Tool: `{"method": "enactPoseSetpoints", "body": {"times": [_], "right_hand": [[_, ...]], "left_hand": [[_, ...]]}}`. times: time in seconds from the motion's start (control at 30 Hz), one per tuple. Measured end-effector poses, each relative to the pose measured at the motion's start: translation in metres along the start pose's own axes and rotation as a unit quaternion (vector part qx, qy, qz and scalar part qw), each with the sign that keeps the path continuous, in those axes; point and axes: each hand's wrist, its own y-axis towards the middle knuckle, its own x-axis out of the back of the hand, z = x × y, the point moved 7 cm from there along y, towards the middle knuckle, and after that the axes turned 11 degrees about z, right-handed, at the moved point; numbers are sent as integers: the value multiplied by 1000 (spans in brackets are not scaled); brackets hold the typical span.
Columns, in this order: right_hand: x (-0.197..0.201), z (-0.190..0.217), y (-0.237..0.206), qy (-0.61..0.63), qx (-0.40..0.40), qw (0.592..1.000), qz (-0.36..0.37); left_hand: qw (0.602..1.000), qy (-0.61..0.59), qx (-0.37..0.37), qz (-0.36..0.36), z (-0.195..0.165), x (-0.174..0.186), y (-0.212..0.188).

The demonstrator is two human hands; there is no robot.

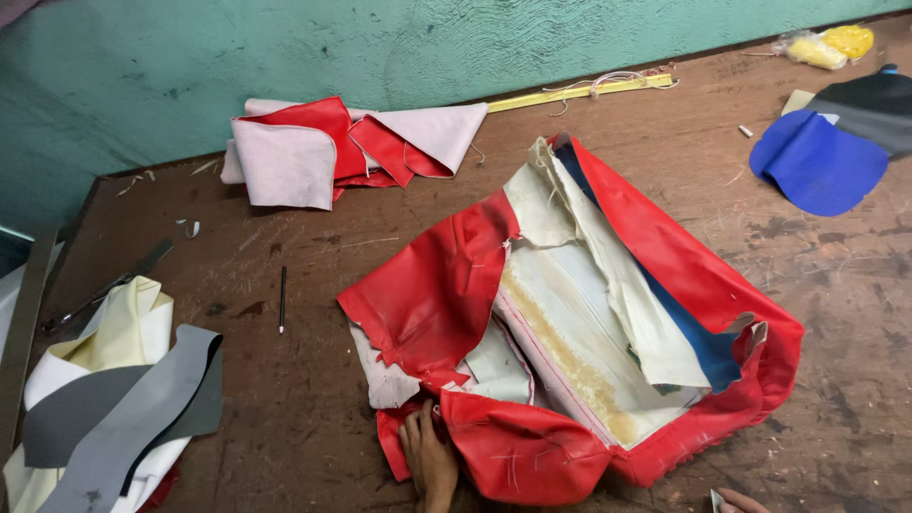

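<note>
While flat on the brown table (285, 399), red cover (579, 323) lying inside out near the middle, pale lining and a blue strip (698, 337) showing in its open centre, yellowed stain along the inner seam. Left hand (429, 456) at the cover's near edge, fingers pressed down on the red fold, touching it; whether pinching or only pressing, cannot tell. Right hand (736, 501) barely in view at the bottom edge, just fingertips, apart from the cover, beside a small pale scrap; grip not to be told. Behind the cover, near the green wall (285, 57), a pile of red and pale pink pieces (342, 147). To the left, a stack of cream and grey strips (114, 408) hanging over the table edge, scissors (104, 290) just beyond them, and a thin dark pencil (282, 297) between stack and cover. Far right, a blue patch (817, 161) overlapped by a dark grey piece (869, 104), yellow bundles (831, 45) in the corner. Yellow rule (579, 93) along the wall, threads tangled over it
</note>
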Motion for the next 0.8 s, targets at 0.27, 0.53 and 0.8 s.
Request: {"method": "enactPoseSetpoints", "body": {"times": [0.27,0.53,0.8], "right_hand": [[6,-3,0,3,-5,1000,-5],[7,-7,-4,17,-11,1000,-7],[6,-18,-18,129,-84,988,2]], "left_hand": [[1000,-1,-2,-8,-4,-1,0],[1000,-3,5,-3,-17,6,2],[959,-229,167,17,11,-14,2]]}}
